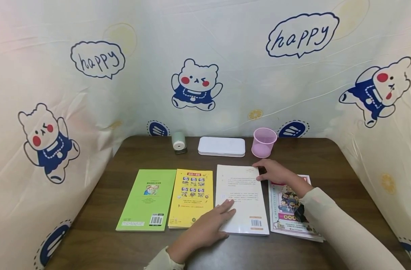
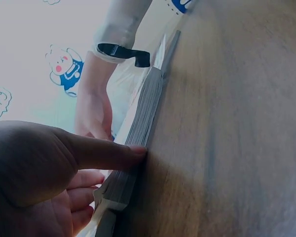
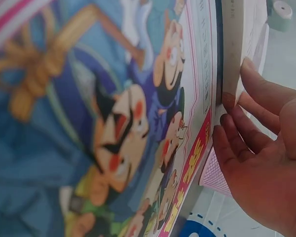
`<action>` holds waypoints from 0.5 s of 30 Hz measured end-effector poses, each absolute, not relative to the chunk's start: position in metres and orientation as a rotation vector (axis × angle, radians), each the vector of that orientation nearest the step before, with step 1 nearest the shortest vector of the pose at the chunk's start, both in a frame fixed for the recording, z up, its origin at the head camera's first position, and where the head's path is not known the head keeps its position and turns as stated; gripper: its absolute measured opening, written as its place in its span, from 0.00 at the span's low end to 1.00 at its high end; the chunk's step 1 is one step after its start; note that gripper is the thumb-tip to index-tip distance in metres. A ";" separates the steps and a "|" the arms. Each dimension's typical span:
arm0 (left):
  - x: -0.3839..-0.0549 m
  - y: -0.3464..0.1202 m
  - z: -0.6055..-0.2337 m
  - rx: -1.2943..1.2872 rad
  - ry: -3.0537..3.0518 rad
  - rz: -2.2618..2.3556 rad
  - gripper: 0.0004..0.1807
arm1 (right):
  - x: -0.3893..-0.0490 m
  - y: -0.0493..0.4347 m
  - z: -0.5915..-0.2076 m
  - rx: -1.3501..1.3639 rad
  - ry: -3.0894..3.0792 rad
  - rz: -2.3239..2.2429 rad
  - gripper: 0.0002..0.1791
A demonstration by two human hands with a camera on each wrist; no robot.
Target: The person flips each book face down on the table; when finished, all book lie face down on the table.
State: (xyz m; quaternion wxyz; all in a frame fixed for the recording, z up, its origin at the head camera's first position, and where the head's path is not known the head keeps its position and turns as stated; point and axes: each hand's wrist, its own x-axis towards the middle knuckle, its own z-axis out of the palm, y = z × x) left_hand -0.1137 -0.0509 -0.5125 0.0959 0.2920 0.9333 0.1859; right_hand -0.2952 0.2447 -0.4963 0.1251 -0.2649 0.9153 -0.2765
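Note:
A white book point(image 1: 242, 202) with a barcode lies back cover up, with both hands on it. The left hand point(image 1: 210, 225) rests at its lower left, fingers over the cover. In the left wrist view, its straight thumb point(image 2: 113, 154) presses on the page edges point(image 2: 143, 111). The right hand point(image 1: 276, 173) holds the book's far right corner; in the right wrist view, its thumb and fingers point(image 3: 237, 131) meet the corner. Left of the white book lies a yellow book point(image 1: 192, 198), then a green book point(image 1: 141, 210). A comic-covered book point(image 1: 288, 210) lies under the right forearm.
Along the back of the brown table point(image 1: 90, 240) stand a small green pencil sharpener point(image 1: 179, 141), a white flat case point(image 1: 221, 146) and a pink mesh cup point(image 1: 263, 143). Pale curtains point(image 1: 236, 33) printed with bears hang behind and at both sides.

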 end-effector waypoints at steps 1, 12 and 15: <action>-0.114 -0.051 -0.512 0.868 2.766 0.549 0.42 | -0.295 0.245 -0.496 -0.771 2.679 -0.786 0.27; -0.113 -0.049 -0.510 0.871 2.770 0.535 0.42 | -0.288 0.248 -0.496 -0.694 2.702 -0.803 0.31; -0.113 -0.048 -0.509 0.862 2.767 0.537 0.42 | -0.286 0.253 -0.495 -0.661 2.700 -0.837 0.32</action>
